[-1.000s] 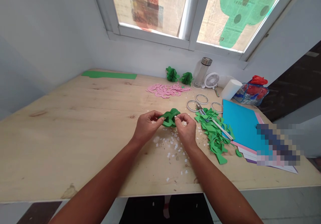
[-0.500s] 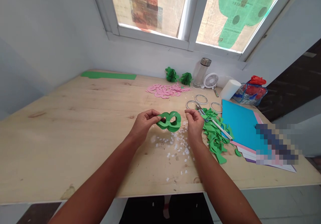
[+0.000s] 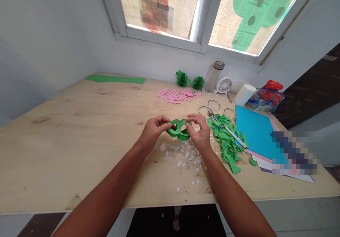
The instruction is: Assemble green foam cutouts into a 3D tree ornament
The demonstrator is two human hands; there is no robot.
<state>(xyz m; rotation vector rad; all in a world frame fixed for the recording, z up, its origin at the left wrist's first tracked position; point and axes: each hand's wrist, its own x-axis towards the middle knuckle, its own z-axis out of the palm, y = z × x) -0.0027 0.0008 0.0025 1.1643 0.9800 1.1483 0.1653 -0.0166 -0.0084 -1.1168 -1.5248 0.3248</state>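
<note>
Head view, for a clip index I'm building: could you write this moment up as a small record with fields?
Left hand: left hand pinches one end of the green paper cutout
Right hand: right hand has its fingers at the other end; grip unclear
Below: white bits scattered on the table
Right side: green scraps, blue sheet
Beyond the hands: pink pieces
By the wall: two folded green pieces, bottle, fan

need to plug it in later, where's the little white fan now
In the head view, the white fan stands at the table's back, right of centre, just right of the clear bottle.
</note>
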